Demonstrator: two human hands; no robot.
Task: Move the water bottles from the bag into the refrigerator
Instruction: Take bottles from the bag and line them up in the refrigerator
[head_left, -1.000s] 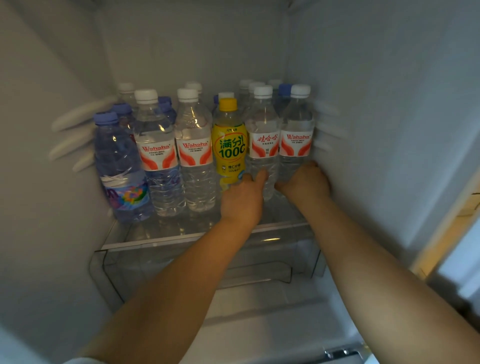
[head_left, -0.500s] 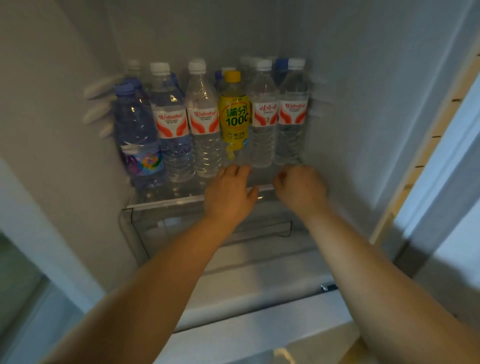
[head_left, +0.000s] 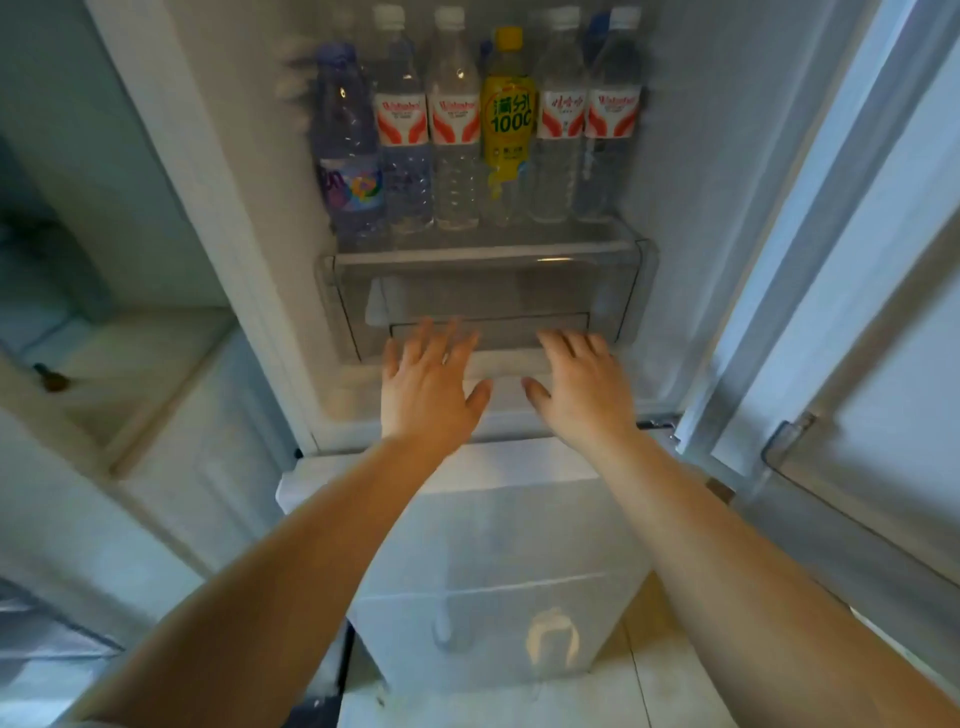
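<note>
I am pulling both hands back from the shelf since a second ago; my left hand and right hand are spreading open, gripping nothing. The water bottles are standing upright on the refrigerator shelf. The bag is lying out of view, so I am unable to judge what remains.

Clear water bottles with red-and-white labels standing upright in a row, sitting on the refrigerator shelf, capped.
</note>
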